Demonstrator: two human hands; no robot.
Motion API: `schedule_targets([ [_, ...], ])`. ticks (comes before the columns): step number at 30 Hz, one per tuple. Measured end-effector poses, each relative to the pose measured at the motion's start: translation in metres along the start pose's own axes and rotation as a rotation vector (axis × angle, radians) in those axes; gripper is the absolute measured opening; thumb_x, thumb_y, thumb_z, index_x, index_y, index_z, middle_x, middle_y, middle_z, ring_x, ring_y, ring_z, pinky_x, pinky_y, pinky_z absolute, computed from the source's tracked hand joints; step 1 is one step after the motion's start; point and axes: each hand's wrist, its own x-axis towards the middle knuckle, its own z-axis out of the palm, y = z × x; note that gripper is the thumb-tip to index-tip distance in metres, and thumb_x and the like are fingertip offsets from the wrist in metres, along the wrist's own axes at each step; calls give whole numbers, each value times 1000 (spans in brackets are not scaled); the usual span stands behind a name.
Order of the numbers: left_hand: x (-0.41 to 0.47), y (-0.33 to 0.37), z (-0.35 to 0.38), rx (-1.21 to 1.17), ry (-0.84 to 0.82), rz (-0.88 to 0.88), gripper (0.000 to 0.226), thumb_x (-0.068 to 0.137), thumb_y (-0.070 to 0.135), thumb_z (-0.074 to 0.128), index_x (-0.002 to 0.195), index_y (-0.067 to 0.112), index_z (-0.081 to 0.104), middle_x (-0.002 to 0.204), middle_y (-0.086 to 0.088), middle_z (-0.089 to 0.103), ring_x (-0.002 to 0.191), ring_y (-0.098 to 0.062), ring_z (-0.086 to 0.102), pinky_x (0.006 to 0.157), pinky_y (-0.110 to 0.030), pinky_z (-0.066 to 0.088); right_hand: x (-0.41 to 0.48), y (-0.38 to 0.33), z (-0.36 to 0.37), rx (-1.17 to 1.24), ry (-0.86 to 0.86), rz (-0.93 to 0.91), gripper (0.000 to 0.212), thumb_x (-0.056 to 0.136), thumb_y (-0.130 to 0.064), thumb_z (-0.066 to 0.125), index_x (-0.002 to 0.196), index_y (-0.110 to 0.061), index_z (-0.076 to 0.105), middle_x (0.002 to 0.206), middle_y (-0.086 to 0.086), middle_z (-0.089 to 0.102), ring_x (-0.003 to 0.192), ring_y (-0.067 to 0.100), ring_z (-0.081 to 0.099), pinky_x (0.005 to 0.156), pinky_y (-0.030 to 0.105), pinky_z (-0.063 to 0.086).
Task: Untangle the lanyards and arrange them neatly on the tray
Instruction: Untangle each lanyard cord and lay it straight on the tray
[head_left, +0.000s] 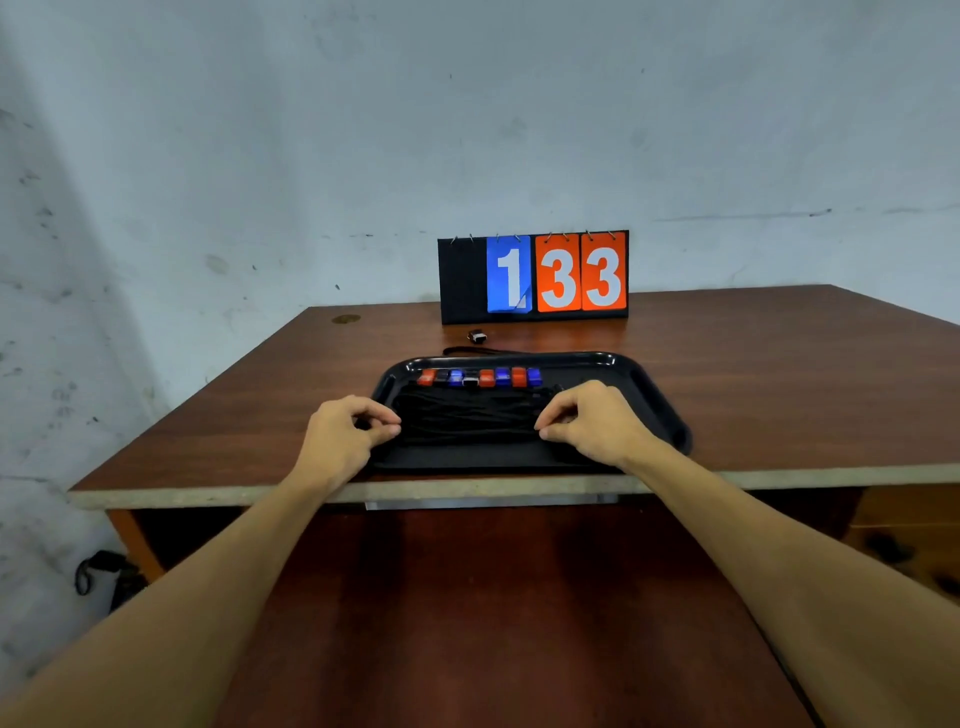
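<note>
A black tray (654, 395) sits at the near edge of the brown table. Black lanyard cords (467, 415) lie across its middle in a loose bundle. Along the tray's far side runs a row of red and blue tags (480, 378). My left hand (345, 434) pinches the left end of the cord bundle with curled fingers. At the bundle's right end, my right hand (592, 423) pinches the cords the same way. One more lanyard (480, 349) with a dark tag lies on the table just behind the tray.
A flip scoreboard (535, 278) reading 1 33 stands at the back of the table (779, 374) against the wall. The table's front edge runs just below the tray. A drawer unit (904, 535) sits under the table at right.
</note>
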Motion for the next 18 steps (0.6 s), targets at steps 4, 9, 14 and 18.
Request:
schedule_targets([
  [4,1,0,3,58,-19,-1,7,79,15,74,86,15,74,93,-3,69,89,-14,60,78,-22,41,0,-1,0,-17,13,-7,9,82,-13,72,87,-19,76,80,-17,62,76,-5,54,64,6,36],
  [9,4,8,-3,312,-100,119,4,84,30,68,81,31,66,91,6,57,85,-10,56,89,-37,48,5,-2,-2,-13,100,-17,8,86,-19,68,88,-19,75,79,-18,61,75,-5,54,61,4,36],
  [14,15,29,-4,451,-115,174,11,91,31,59,99,27,64,103,6,48,98,-15,55,100,-40,40,20,-5,-2,6,188,-6,28,84,-17,68,112,-22,65,102,-1,59,91,10,54,78,19,38],
  [18,33,49,7,332,-94,176,12,92,23,58,102,26,65,101,7,46,94,-12,53,100,-41,43,38,-1,-2,49,216,6,26,87,-15,66,112,-18,64,101,0,60,92,9,54,77,18,39],
])
